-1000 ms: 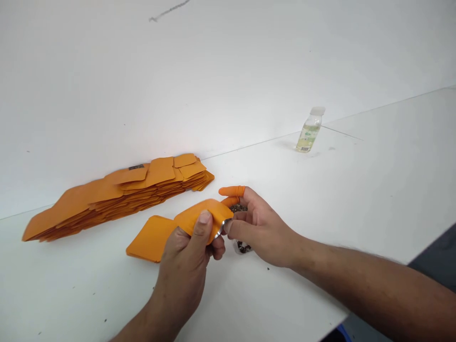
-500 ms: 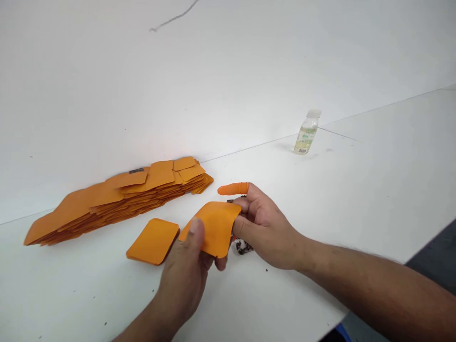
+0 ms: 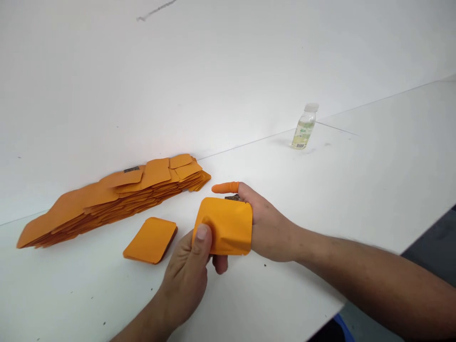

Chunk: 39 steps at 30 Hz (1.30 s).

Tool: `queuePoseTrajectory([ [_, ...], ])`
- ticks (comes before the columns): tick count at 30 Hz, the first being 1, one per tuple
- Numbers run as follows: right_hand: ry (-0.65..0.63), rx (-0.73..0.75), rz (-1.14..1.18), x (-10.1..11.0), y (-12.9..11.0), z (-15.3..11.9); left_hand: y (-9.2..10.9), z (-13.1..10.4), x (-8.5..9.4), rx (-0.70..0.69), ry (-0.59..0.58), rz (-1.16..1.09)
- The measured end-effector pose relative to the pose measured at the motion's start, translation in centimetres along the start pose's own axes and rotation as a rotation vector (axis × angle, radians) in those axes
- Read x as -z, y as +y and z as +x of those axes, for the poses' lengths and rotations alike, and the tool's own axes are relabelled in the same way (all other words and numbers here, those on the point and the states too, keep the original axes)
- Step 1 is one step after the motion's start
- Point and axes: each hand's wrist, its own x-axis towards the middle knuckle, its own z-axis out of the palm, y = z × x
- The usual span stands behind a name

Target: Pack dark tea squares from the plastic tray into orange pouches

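My left hand (image 3: 192, 266) grips a square orange packet (image 3: 228, 225) near its left edge, thumb on top. My right hand (image 3: 269, 223) is behind the packet's right side. Its index finger wears an orange finger cover (image 3: 225, 188) and points left above the packet; the other fingers are hidden, so what they hold cannot be made out. A small dark patterned piece (image 3: 233, 197) shows just above the packet's top edge. Left of my hands lies a small stack of orange packets (image 3: 150, 240) on the white table (image 3: 107, 294).
A long leaning pile of orange packets (image 3: 117, 194) lies against the white wall (image 3: 213, 71) at the left. A clear bottle with yellowish liquid (image 3: 304, 128) stands near the wall at the right. The table's edge runs along the lower right.
The packet has turned flatter toward the camera and now covers the fingers and thumb of my right hand except the index finger. The whole view has shifted slightly.
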Motion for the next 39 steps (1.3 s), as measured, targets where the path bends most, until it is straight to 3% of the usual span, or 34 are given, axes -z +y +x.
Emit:
queuePoseTrajectory([
  [6,0.038,-0.106,-0.211,1.0,-1.4,-0.2,-0.1,0.0,1.0,-0.095,0.037,0.394],
  [9,0.042,-0.070,-0.215,1.1,-1.5,-0.2,0.0,-0.1,1.6,-0.327,0.152,0.542],
  [11,0.017,-0.059,-0.265,1.1,-1.5,-0.3,0.0,-0.3,1.6,-0.541,0.208,0.762],
  [15,-0.011,-0.040,-0.502,0.4,-1.5,-0.4,0.1,-0.6,0.2,-0.807,0.262,1.189],
  [19,-0.046,0.103,-0.686,-0.5,-1.4,-0.7,0.3,-0.5,-1.5,-0.872,0.295,1.249],
  [22,-0.053,0.146,-0.709,-0.6,-1.3,-0.9,0.2,-0.3,-1.7,-0.938,0.318,1.197],
  [26,-0.001,0.164,-0.577,0.2,-1.6,-0.9,0.0,-0.1,-1.0,-0.884,0.347,1.114],
  [32,-0.064,0.194,-0.461,1.4,-2.3,-0.9,-0.5,-0.2,-0.2,-0.778,0.397,1.044],
  [34,-0.054,0.259,-0.448,2.4,-2.5,-0.8,-0.8,-0.1,0.0,-0.727,0.423,1.017],
  [37,0.079,0.398,-0.475,4.9,-2.5,-0.3,-1.3,0.3,0.5,-0.671,0.459,0.976],
  [39,0.080,0.434,-0.566,6.3,-2.4,0.0,-1.6,0.6,0.7,-0.660,0.464,0.950],
])
